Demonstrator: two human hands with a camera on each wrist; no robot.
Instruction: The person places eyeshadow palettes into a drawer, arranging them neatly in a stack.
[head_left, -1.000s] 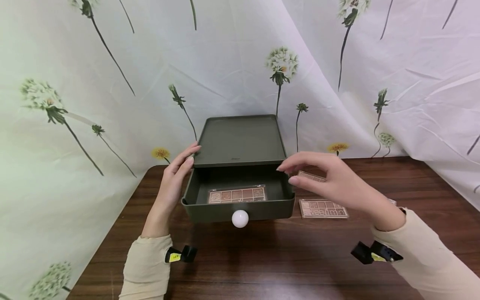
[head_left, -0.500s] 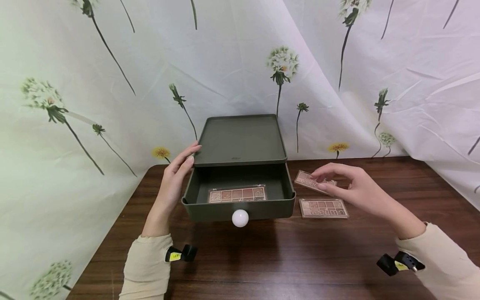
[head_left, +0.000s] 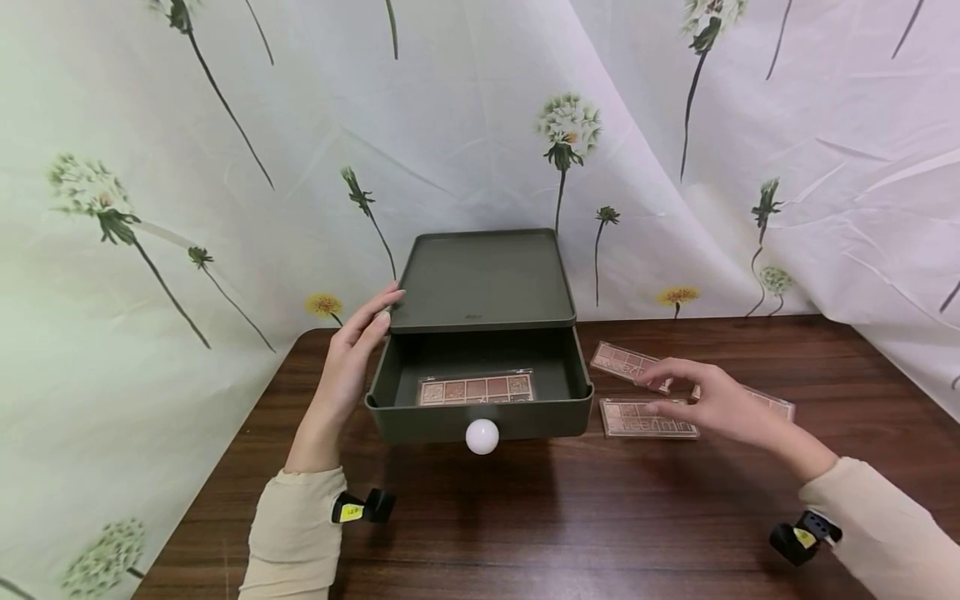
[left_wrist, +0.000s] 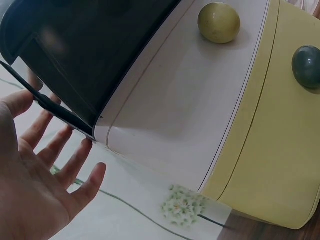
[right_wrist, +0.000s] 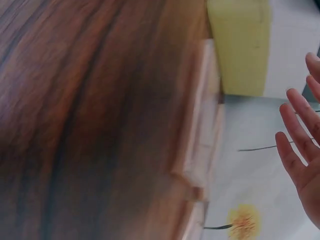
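Note:
In the head view, a dark green drawer (head_left: 480, 422) with a white round knob is pulled out, and an eyeshadow palette (head_left: 476, 389) lies in it. My left hand (head_left: 347, 362) rests against the left side of the green case (head_left: 480, 279); the left wrist view shows its fingers spread and fairly straight at the edge. To the right, my right hand (head_left: 712, 402) hovers with bent, parted fingers over eyeshadow palettes on the table: one behind (head_left: 618, 361), one in front (head_left: 630, 421), one partly hidden by the hand (head_left: 776, 405). Nothing shows between its fingers.
Below the green drawer, the left wrist view shows a white drawer (left_wrist: 170, 105) with a yellow knob and a yellow drawer (left_wrist: 270, 135) with a green knob. The stack stands on a dark wooden table (head_left: 480, 525), before a white dandelion-print cloth (head_left: 465, 125).
My right hand has moved right from beside the drawer, reached the rear palette, then shifted down towards the front one. The left hand stays at the case.

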